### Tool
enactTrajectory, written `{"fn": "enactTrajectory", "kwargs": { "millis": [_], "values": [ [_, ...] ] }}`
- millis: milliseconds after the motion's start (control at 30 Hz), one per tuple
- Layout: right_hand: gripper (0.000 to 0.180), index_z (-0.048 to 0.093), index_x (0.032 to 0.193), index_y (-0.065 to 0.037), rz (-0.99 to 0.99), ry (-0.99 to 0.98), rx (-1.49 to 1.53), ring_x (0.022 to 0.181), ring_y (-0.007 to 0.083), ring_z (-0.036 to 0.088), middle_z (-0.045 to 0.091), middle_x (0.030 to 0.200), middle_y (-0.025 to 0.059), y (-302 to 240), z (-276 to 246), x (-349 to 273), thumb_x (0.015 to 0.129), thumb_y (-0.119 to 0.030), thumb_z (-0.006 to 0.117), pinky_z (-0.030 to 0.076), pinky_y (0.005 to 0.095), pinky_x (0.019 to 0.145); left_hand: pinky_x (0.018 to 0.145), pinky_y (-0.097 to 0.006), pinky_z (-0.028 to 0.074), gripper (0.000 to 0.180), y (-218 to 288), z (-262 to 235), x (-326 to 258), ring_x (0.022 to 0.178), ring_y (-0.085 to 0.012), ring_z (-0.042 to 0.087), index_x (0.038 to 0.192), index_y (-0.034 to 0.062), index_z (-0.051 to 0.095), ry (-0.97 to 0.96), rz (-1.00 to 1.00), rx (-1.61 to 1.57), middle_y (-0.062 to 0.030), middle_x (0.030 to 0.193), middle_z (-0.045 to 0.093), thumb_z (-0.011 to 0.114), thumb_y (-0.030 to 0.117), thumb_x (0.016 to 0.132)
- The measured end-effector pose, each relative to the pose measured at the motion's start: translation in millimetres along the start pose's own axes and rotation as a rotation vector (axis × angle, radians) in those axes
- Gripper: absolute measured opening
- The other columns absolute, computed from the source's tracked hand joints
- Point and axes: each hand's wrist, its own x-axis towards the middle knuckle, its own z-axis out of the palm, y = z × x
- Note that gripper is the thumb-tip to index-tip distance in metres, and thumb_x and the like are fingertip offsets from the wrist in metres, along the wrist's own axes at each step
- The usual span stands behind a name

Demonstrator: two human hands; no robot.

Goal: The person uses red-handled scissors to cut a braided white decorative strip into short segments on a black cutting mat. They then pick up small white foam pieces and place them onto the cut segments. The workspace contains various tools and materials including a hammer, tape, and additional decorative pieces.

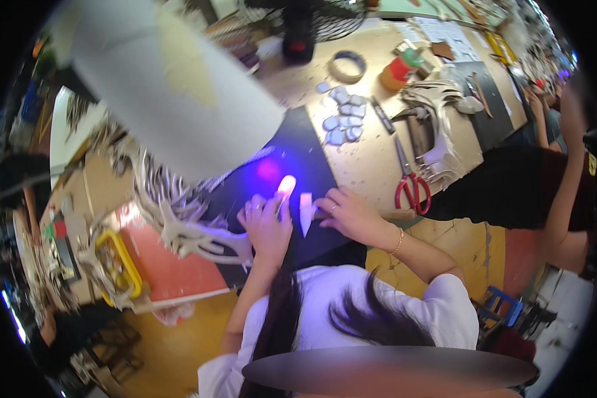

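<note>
Both hands are over a dark mat (315, 159) lit by a violet-blue glow. My left hand (268, 229) is closed, its fingers pinched beside a small, brightly lit pinkish-white piece (286, 186); glare hides whether this is a held thing or a fingertip. My right hand (355, 215) has its fingers bent together at the edge of a slim white strip (306, 211) with a pointed lower end, which it appears to pinch. A gap separates the two hands. A bundle of pale straps (192, 232) lies just left of my left hand.
A large white shade (186, 86) hangs over the left of the table. Beyond my right hand lie red-handled scissors (411, 189), a dark slim tool (382, 116), blue-grey pieces (345, 119), a tape roll (347, 67), a green-capped bottle (400, 68) and more straps (438, 132). A co-worker's arm (567, 179) shows at right.
</note>
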Motion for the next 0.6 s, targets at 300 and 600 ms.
{"fn": "enactTrajectory", "kwargs": {
  "millis": [300, 600],
  "values": [
    [0.037, 0.058, 0.127, -0.007, 0.143, 0.342, -0.038, 0.067, 0.0286, 0.061, 0.057, 0.091, 0.0096, -8, -9, 16, 0.091, -0.014, 0.063, 0.051, 0.0386, 0.058, 0.087, -0.04, 0.037, 0.018, -2, 6, 3, 0.086, -0.0233, 0.055, 0.097, 0.0083, 0.073, 0.052, -0.033, -0.195, -0.0054, 0.081, 0.054, 0.074, 0.017, 0.081],
    [0.041, 0.056, 0.134, -0.012, 0.15, 0.062, -0.286, 0.063, 0.0265, 0.061, 0.057, 0.085, 0.0069, -23, -19, 48, 0.093, -0.016, 0.06, 0.051, 0.0377, 0.054, 0.085, -0.043, 0.039, 0.014, -3, 8, 4, 0.084, -0.0255, 0.054, 0.09, 0.0058, 0.071, 0.084, -0.027, -0.218, -0.0072, 0.082, 0.053, 0.072, 0.016, 0.08]
  ]
}}
